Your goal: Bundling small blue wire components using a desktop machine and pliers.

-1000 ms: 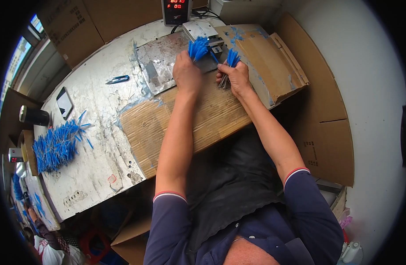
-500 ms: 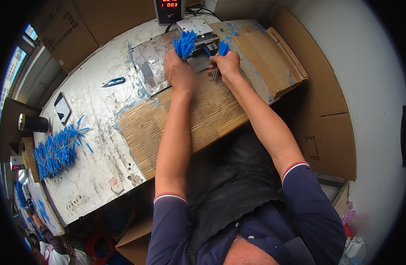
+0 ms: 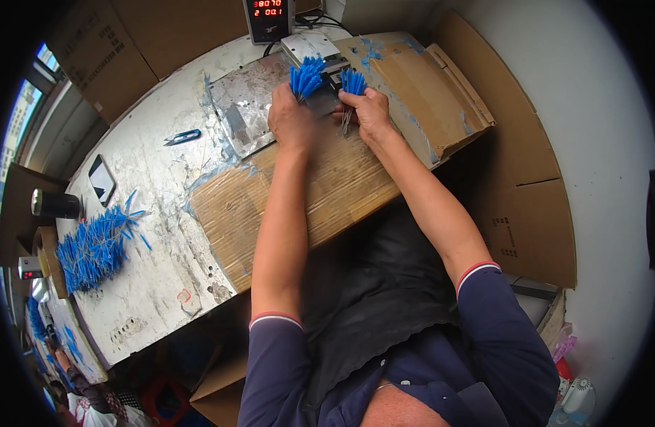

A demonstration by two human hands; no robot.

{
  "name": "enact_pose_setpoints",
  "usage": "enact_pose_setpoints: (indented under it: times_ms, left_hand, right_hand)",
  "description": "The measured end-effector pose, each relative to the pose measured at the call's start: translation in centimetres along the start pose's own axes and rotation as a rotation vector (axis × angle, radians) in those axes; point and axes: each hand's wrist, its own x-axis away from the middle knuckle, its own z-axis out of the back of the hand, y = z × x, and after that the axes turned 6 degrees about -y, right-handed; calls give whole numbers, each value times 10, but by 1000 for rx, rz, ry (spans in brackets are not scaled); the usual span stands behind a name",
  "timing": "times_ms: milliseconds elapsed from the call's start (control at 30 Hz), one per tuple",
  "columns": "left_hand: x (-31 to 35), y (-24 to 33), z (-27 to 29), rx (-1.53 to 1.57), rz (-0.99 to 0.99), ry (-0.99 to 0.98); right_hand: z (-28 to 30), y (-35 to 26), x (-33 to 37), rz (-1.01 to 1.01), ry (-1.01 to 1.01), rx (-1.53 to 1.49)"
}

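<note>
My left hand [image 3: 290,122] is closed around a thick bundle of thin blue-tipped wire pieces [image 3: 307,77], blue ends fanned upward. To its right, my right hand [image 3: 371,114] grips a smaller bundle of the same pieces [image 3: 353,82]; their bare silvery ends hang below the fingers. Both hands hover near a small dark machine head [image 3: 334,78] beside a metal plate [image 3: 253,99], and the bundles partly cover it. Cannot tell whether any piece touches the machine. A large pile of blue-tipped wire pieces [image 3: 92,250] lies on the left of the white worktable [image 3: 164,235].
Blue thread snips [image 3: 182,137], a phone [image 3: 101,179] and a black cylinder [image 3: 55,203] lie to the left. A box with a red digital display [image 3: 268,20] stands at the back. Cardboard [image 3: 299,192] covers the table's front edge; a cardboard box [image 3: 427,92] sits at right. Another person's arm [image 3: 60,359] shows lower left.
Both hands have shifted slightly, the bundles now a little lower and closer together. A single blue piece that stuck out beside my right fingers no longer shows apart. The display's digits differ.
</note>
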Motion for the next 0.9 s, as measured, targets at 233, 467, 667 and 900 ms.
enact_pose_setpoints:
  times_ms: [233,467,667,900]
  left_hand:
    - [0,-4,-2,-27,-48,-15]
    - [0,-5,-2,-70,-118,-99]
    - [0,1,-1,-11,-53,12]
    - [-3,-9,-5,-28,1,103]
  right_hand:
    - [-5,-2,5,3,65,23]
    - [1,-7,7,-51,-43,148]
    - [-5,-8,-9,-48,-2,244]
    - [-20,-12,-15,-23,98,320]
